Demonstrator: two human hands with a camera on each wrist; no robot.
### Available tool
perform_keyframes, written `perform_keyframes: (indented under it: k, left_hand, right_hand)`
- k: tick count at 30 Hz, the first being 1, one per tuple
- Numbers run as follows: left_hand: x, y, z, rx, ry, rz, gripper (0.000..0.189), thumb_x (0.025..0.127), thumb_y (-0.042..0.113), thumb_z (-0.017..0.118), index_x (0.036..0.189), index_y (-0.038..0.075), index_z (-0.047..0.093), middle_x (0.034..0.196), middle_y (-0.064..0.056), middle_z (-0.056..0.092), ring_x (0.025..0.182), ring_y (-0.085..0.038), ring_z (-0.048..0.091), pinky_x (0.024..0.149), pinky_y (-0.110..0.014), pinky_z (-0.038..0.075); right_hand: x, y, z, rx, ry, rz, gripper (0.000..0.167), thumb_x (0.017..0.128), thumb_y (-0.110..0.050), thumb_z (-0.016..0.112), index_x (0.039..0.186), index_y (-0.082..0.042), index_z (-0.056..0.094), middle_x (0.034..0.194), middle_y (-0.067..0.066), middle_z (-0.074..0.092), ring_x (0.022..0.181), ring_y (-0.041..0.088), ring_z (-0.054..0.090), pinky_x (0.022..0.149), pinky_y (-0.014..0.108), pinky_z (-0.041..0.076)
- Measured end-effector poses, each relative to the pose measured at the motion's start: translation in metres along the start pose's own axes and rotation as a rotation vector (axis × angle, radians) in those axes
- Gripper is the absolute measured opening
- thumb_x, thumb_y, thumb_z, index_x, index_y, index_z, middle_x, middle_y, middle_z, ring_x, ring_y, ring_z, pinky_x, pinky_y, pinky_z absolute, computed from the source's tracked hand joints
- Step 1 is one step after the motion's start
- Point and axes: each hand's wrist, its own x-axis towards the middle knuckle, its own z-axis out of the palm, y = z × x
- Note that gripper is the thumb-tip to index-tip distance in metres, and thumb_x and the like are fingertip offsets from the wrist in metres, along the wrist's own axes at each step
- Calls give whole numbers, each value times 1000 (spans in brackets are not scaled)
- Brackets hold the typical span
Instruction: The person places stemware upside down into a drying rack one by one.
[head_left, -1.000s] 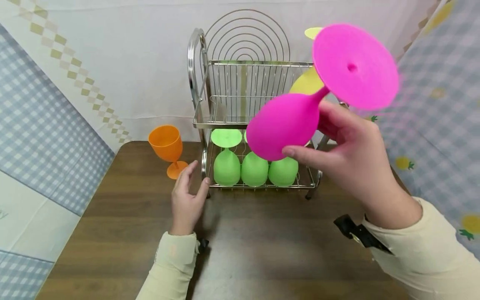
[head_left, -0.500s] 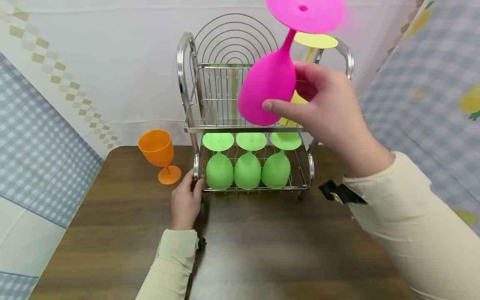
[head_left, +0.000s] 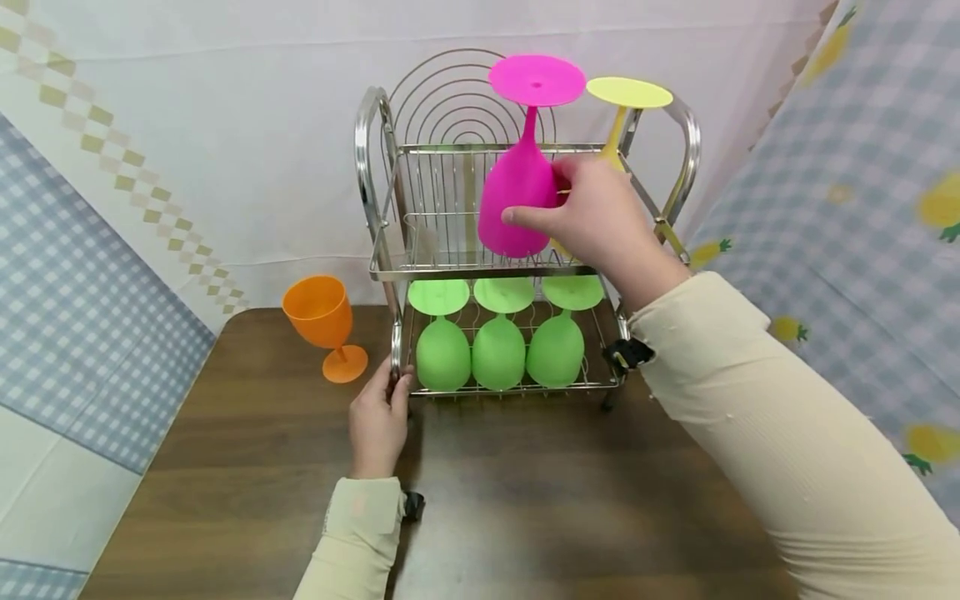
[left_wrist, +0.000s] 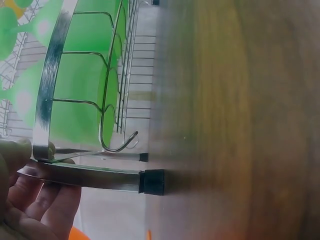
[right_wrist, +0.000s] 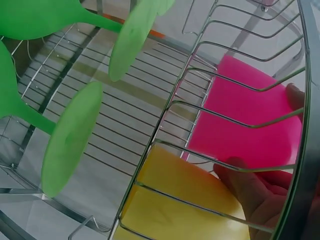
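Note:
My right hand grips the bowl of a pink goblet, thumb in front and fingers behind. The goblet is upside down, foot up, its rim at the upper tier of a chrome dish rack. Just right of it stands an upside-down yellow goblet, partly hidden by my hand. In the right wrist view the pink bowl and the yellow bowl show side by side behind the wires. My left hand holds the rack's lower left post, its fingers curled round the metal near the black foot.
Three green goblets stand upside down on the lower tier. Left of the rack, an orange goblet stands upright on the wooden table. Cloth hangs behind and on both sides.
The right hand has carried the pink goblet left onto the upper tier, turning it from tilted to nearly vertical. The left hand has moved from beside the rack to gripping its post.

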Motion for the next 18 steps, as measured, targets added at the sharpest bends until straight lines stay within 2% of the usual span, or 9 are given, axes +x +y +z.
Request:
perform_keyframes:
  k: [4,10,18]
  left_hand:
    - [0,0,-1,-7,-6,-12,21,96,11,69,117,9,69,103,-7,75,86,-26,69,76,-45,59]
    - [0,1,-2,-13,-24,-48,19,96,13,68,115,8,70,103,-7,75,84,-26,67,74,-43,58]
    - [-1,0,-1,-37,-35,-60,19,97,13,68,115,7,70,104,-7,75,84,-25,67,73,-42,58]
  right_hand:
    - [1,-1,3,-86,-38,21,72,86,-50,77,136,-3,54,122,11,67,104,25,64,86,38,57]
    - [0,1,4,-109,-76,36,81,88,-48,75,146,-2,42,129,16,63,109,29,63,90,43,56]
    - [1,2,5,-137,-80,35,73,89,-49,73,137,0,49,119,14,65,102,29,63,88,42,55]
